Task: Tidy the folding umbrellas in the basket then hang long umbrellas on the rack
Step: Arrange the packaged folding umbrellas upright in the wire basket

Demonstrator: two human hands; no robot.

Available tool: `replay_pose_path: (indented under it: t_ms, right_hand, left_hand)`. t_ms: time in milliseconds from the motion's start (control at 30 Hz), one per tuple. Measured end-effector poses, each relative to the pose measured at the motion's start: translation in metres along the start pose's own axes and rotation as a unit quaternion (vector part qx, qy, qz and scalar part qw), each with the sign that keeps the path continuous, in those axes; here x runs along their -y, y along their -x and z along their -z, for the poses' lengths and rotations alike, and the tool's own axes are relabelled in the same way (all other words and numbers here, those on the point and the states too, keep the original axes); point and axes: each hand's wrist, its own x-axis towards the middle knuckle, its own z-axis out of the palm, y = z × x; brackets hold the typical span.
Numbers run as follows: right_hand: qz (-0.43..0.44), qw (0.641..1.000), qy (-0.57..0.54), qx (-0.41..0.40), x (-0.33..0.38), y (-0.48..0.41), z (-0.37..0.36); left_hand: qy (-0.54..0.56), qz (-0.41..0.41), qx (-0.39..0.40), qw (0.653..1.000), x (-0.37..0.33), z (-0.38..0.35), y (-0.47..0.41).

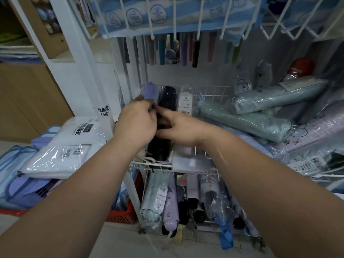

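A white wire basket (214, 90) holds folding umbrellas side by side: a purple one (149, 91) at the left, a black one (167, 98) in clear wrap beside it, and a white-wrapped one (186, 103) to the right. My left hand (136, 121) is closed around the purple umbrella's lower part. My right hand (178, 127) lies across the black umbrella with its fingers on it. Long umbrellas (195, 53) hang by their handles from the wire rack (175, 32) above.
Teal folding umbrellas (245, 121) in plastic lie piled at the right. A lower wire basket (173, 169) holds several upright folding umbrellas. Packaged raincoats (61, 146) are stacked at the left. A red crate (121, 215) sits on the floor.
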Motion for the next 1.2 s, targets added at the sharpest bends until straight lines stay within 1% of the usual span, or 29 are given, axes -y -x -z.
replay_pose_path:
  t_ms: [33,67,133,233,367,467,567,600,633,667,700,767,833,967,1033,1200]
  right_hand:
    - [-0.003,1.000,0.004,0.004,-0.001,0.000,0.002]
    - [-0.005,1.000,0.025,-0.012,-0.001,0.001,0.004]
    - [-0.010,0.991,0.105,-0.080,-0.004,0.005,0.008]
    - [-0.011,0.960,0.212,-0.182,-0.016,0.017,0.015]
    - [-0.027,0.920,0.311,-0.238,-0.031,0.042,0.030]
    - [-0.011,0.879,0.369,-0.302,-0.041,0.067,0.050]
    - [0.016,0.835,0.409,-0.368,-0.051,0.088,0.074]
    - [0.020,0.819,0.426,-0.385,-0.053,0.093,0.083]
    - [0.013,0.809,0.445,-0.385,-0.055,0.096,0.091]
    - [-0.009,0.812,0.461,-0.359,-0.057,0.098,0.099]
    - [-0.042,0.825,0.469,-0.314,-0.058,0.099,0.106]
    - [-0.111,0.850,0.465,-0.220,-0.063,0.098,0.119]
    - [-0.139,0.860,0.459,-0.176,-0.067,0.099,0.124]
    - [-0.138,0.877,0.423,-0.182,-0.058,0.110,0.128]
    - [-0.124,0.885,0.406,-0.192,-0.056,0.121,0.131]
    - [-0.117,0.888,0.399,-0.196,-0.059,0.140,0.137]
  left_hand:
    - [-0.012,-0.006,0.009,1.000,0.000,-0.002,-0.002]
    - [-0.025,-0.012,0.017,0.999,0.001,-0.004,-0.004]
    - [-0.050,-0.026,0.027,0.998,0.002,-0.006,-0.005]
    - [-0.071,-0.039,0.028,0.996,0.000,-0.007,0.001]
    - [-0.122,-0.048,0.043,0.991,-0.013,-0.008,0.008]
    - [-0.155,-0.078,0.030,0.984,-0.034,-0.009,0.008]
    - [-0.100,-0.112,0.014,0.989,-0.062,-0.015,0.006]
    - [-0.064,-0.116,0.020,0.991,-0.072,-0.020,0.005]
    - [-0.025,-0.120,0.034,0.992,-0.084,-0.025,0.004]
    - [0.009,-0.121,0.060,0.991,-0.095,-0.031,0.004]
    - [0.038,-0.114,0.093,0.988,-0.106,-0.038,0.005]
    - [0.087,-0.072,0.149,0.982,-0.122,-0.052,0.005]
    - [0.113,-0.034,0.186,0.976,-0.131,-0.064,0.007]
    - [0.149,0.007,0.219,0.964,-0.135,-0.080,0.008]
    - [0.169,0.013,0.235,0.957,-0.138,-0.088,0.009]
    - [0.216,0.040,0.245,0.944,-0.147,-0.105,0.008]
